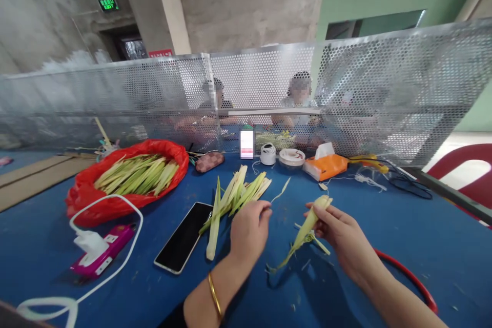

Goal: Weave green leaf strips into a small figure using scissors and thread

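My right hand pinches a pale green woven husk piece between thumb and fingers. Its wide end points up, and a thin tail with loose ends hangs down to the left. To its left, my left hand, with a gold bangle at the wrist, has its fingertips pressed together. A thin husk strip stands out from those fingertips. Behind and beside the left hand lies a loose pile of flat husk strips on the blue table. One strip overlaps the edge of a dark-screened phone.
At left, a red plastic bag holds many husk strips, near a purple power strip with a white cable. Along the perforated metal screen stand a white spool, a bowl and an orange tissue pack. Two people sit behind it.
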Motion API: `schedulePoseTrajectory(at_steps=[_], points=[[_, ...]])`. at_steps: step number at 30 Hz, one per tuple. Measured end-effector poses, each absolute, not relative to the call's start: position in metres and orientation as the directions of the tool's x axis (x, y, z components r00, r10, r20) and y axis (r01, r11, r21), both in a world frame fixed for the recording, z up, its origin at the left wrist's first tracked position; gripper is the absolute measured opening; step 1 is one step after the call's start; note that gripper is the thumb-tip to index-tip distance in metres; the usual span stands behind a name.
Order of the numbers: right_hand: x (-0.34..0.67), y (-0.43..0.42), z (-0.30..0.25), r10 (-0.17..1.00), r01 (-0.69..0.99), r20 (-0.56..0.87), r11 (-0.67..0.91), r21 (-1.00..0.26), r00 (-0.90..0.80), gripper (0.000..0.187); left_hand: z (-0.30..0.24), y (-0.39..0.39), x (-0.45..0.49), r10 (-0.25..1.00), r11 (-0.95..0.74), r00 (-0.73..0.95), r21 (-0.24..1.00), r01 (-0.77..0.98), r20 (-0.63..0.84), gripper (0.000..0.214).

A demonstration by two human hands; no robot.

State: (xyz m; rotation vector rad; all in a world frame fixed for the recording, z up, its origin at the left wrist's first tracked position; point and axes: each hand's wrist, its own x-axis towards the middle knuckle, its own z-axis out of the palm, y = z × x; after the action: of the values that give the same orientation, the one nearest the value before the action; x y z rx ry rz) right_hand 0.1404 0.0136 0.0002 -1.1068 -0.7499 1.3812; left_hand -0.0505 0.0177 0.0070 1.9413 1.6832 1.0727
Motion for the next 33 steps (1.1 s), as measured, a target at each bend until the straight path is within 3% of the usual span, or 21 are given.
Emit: schedulePoseTrajectory(at_steps=[4,5,9,13,18,21,27,30,33], points=[[0.13,0.014,-0.007,0.959,-0.41,-0.281,-0.265,-0.873,-0.023,0.039,0.01,0.055,-0.08,0.945,-0.191,0.122,0.212,0.959,0.302,0.026],[0.128,0.013,-0.008,0.954,-0.423,-0.296,-0.29,-0.859,-0.052,0.037,0.009,0.062,-0.086,0.948,-0.177,0.121,0.172,0.969,0.295,0.025],[0.124,0.01,-0.009,0.943,-0.497,-0.289,-0.334,-0.801,-0.167,0.034,0.004,0.076,-0.103,0.943,-0.103,0.061,0.115,0.988,0.328,0.023],[0.123,0.006,-0.007,0.959,-0.559,-0.219,-0.284,-0.779,-0.181,0.045,-0.001,0.077,-0.108,0.938,-0.06,0.019,0.107,0.992,0.346,0.02],[0.121,0.006,-0.014,0.981,-0.302,-0.16,-0.186,-0.935,-0.109,0.069,-0.008,0.077,-0.102,0.922,-0.155,0.115,0.083,0.984,0.369,0.015],[0.118,0.007,-0.019,0.99,-0.149,-0.074,-0.092,-0.985,-0.118,0.071,-0.013,0.078,-0.098,0.897,-0.231,0.195,0.045,0.972,0.396,0.017],[0.115,0.005,-0.018,0.995,-0.039,0.026,0.022,-0.999,-0.095,0.05,0.0,0.066,-0.089,0.861,-0.234,0.163,0.092,0.968,0.481,0.027],[0.115,0.004,-0.012,1.0,-0.069,0.014,0.013,-0.998,-0.011,0.044,0.013,0.048,-0.075,0.868,-0.265,0.07,0.339,0.903,0.492,0.022],[0.116,0.004,-0.007,0.997,-0.148,-0.068,-0.062,-0.987,0.038,0.046,0.019,0.029,-0.057,0.905,-0.341,0.119,0.528,0.778,0.408,0.016]])
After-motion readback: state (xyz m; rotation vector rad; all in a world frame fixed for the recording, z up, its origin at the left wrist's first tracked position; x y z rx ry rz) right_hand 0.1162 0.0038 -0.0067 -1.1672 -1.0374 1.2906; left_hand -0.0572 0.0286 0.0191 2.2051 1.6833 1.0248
